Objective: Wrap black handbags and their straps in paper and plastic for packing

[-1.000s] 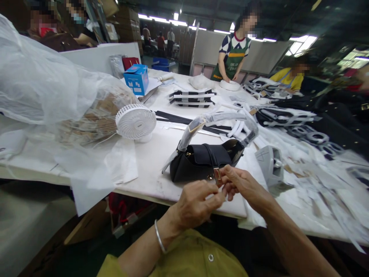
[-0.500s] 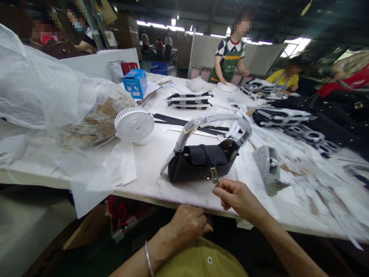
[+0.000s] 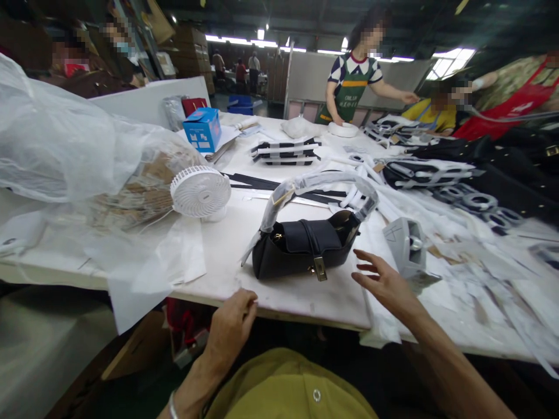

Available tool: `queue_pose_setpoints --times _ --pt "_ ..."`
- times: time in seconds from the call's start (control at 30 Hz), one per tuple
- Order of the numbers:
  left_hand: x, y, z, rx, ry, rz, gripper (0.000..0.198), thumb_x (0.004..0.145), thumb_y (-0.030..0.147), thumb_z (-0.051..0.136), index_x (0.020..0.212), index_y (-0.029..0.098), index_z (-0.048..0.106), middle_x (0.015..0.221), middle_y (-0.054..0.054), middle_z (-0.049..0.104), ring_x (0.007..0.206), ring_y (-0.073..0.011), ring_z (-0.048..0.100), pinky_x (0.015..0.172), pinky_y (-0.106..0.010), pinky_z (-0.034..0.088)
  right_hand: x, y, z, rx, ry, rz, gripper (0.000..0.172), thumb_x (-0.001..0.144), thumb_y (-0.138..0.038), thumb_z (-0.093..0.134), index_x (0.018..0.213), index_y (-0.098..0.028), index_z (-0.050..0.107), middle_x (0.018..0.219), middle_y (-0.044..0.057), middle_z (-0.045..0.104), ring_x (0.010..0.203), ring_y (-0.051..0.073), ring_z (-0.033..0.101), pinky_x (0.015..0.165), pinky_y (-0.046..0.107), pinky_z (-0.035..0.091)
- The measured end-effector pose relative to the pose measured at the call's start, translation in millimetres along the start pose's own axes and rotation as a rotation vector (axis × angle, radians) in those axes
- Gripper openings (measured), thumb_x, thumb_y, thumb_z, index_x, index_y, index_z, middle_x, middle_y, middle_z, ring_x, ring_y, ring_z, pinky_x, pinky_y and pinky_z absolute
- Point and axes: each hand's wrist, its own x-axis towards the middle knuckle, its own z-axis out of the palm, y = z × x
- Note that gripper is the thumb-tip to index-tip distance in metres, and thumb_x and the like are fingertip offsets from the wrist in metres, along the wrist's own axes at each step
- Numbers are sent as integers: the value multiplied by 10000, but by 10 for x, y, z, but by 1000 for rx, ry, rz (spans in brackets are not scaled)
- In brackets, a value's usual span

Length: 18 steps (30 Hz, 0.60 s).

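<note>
A small black handbag (image 3: 301,247) stands on the white table (image 3: 279,297), its handle wrapped in clear plastic and a gold clasp hanging at its front. My right hand (image 3: 386,283) hovers just right of the bag, fingers spread, holding nothing. My left hand (image 3: 231,326) rests at the table's near edge, left of the bag, fingers curled loosely with nothing seen in them.
A white desk fan (image 3: 201,192) and a big clear plastic bag (image 3: 74,145) lie at the left. A grey tape dispenser (image 3: 408,250) sits right of the handbag. Wrapped black straps (image 3: 286,150), a blue box (image 3: 202,129) and more bags fill the far table. Other people work beyond.
My right hand let go of the bag's clasp strap and opened beside the bag. My left hand dropped from the clasp, then came up to the table's edge.
</note>
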Motion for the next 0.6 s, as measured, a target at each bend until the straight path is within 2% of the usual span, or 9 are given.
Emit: queue_pose_setpoints --times 0.03,0.07,0.13,0.2,0.27,0.37,0.47,0.53,0.6 --pt "78 -25 -68 -36 83 -69 119 932 268 519 1016 209 580 909 -35 665 779 -171 653 724 -290 524 76 73 -1 25 -11 14 697 734 -498 708 1358 -262 505 1396 133 529 1139 322 604 895 460 535" --pt "168 -46 -121 -72 142 -124 250 906 307 573 1135 210 551 1033 -58 658 882 -193 659 794 -323 536 162 133 12 47 -23 15 815 702 -500 746 1417 -270 431 1457 143 469 1211 346 557 939 498 513" --pt "379 -82 -159 -145 173 -183 640 814 370 697 1365 215 413 1330 -119 550 1177 -264 575 988 -426 485 349 205 73 110 -68 -21 973 642 -496 804 1467 -280 337 1524 148 382 1329 367 446 1028 550 440" --pt "619 -116 -107 -250 110 -198 925 731 381 772 1483 219 258 1522 -148 365 1391 -317 376 1135 -504 339 535 214 159 230 -137 -54 1045 602 -478 837 1474 -277 299 1524 148 381 1363 351 408 1070 538 403" --pt "867 -146 -7 -392 -1 -223 1041 678 372 803 1512 210 202 1553 -157 322 1427 -331 318 1170 -511 280 684 176 235 353 -187 -66 1029 592 -458 849 1453 -256 322 1475 147 447 1331 323 452 1067 492 417" --pt "1191 -148 95 -578 -128 -235 982 674 379 787 1485 183 270 1438 -140 487 1319 -305 475 1124 -469 367 799 64 279 420 -192 -71 879 638 -461 822 1378 -197 426 1374 141 550 1251 296 525 1041 439 441" --pt "1398 -81 57 -617 -95 -271 757 706 437 758 1346 167 457 1244 -90 633 1159 -274 592 1040 -426 452 789 -88 226 364 -160 -33 780 673 -506 785 1306 -155 493 1255 131 633 1141 290 597 957 417 491" --pt "1469 -32 -9 -630 -69 -316 657 725 489 736 1256 161 530 1157 -78 671 1089 -268 624 989 -407 483 735 -192 147 215 -95 17 727 686 -564 753 1248 -155 541 1158 118 679 1048 292 638 877 411 513" --pt "1503 -17 -51 -686 -91 -366 637 740 528 714 1226 150 552 1123 -83 688 1047 -266 644 943 -389 506 666 -271 51 -14 -31 59 633 717 -630 691 1139 -166 613 1052 111 710 966 297 659 814 407 509"
